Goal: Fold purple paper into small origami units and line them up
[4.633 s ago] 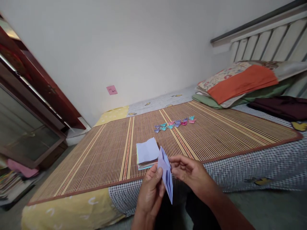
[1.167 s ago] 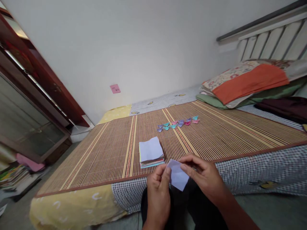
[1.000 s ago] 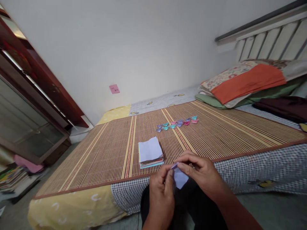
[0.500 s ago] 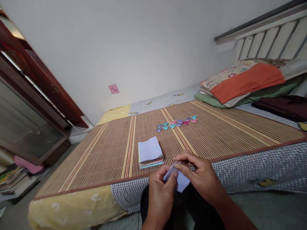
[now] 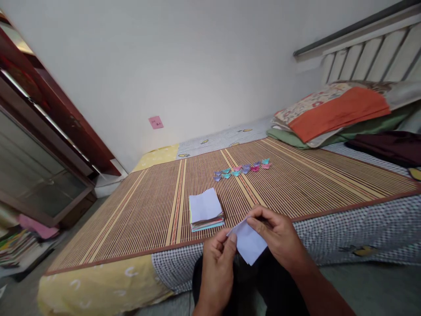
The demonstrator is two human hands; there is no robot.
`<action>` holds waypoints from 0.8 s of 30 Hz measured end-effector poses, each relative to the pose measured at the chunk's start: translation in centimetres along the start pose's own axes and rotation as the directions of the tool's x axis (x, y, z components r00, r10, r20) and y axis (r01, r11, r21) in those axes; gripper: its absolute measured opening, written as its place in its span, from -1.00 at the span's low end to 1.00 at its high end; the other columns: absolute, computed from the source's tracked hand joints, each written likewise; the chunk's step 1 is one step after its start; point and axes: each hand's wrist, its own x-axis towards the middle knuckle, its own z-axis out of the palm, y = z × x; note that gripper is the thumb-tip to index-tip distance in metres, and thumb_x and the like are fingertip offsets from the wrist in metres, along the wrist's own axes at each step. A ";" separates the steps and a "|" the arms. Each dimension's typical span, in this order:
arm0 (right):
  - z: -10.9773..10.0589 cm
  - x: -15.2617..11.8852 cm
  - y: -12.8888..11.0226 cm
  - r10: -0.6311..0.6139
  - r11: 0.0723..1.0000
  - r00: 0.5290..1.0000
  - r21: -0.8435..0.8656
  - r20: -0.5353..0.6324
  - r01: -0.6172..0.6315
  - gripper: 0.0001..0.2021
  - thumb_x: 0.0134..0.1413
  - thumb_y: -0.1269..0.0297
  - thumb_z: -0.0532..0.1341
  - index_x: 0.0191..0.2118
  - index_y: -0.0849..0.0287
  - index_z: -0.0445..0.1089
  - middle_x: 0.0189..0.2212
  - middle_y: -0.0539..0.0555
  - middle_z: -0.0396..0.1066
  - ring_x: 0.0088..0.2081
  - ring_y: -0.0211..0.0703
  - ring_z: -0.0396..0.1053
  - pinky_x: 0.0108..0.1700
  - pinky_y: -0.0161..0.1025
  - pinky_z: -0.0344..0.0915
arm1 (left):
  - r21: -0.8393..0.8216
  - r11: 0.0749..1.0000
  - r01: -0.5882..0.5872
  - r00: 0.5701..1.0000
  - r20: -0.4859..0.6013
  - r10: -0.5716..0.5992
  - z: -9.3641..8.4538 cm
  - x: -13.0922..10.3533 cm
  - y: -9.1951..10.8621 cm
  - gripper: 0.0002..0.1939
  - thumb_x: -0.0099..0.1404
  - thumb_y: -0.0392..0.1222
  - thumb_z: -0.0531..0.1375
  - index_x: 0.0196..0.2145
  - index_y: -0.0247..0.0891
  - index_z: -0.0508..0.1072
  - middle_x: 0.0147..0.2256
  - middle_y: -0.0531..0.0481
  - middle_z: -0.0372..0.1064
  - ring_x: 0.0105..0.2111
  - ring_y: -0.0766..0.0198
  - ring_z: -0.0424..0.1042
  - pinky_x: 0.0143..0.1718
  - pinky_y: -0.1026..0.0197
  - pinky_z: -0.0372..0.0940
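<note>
Lavender paper (image 5: 250, 245) between pinched fingers (image 5: 230, 246)

The paper (image 5: 249, 245) is pale lilac and plain, smooth on the side that shows. It is folded into a small four-sided piece, with layers parting slightly at its bottom corner. It hangs in the air, tilted, one corner pointing down and the top edge sloping up to the right. Its left corner is pinched in the left hand (image 5: 217, 265), its upper right in the right hand (image 5: 279, 233). Below it are the legs (image 5: 279, 292).
</note>
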 end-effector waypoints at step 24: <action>-0.1 1.1 -2.6 -0.079 0.962 0.983 -0.247 0.163 0.118 -0.88 0.23 0.30 0.25 -0.32 0.12 0.54 -0.39 0.01 0.46 -0.31 -0.17 0.39 -0.26 -0.27 0.29 | -0.065 0.996 0.067 0.992 0.108 -0.060 -1.0 2.5 0.9 -0.71 0.22 -0.03 0.40 -0.37 -0.37 0.66 -0.50 0.01 0.42 -0.49 0.35 0.27 -0.39 0.31 0.20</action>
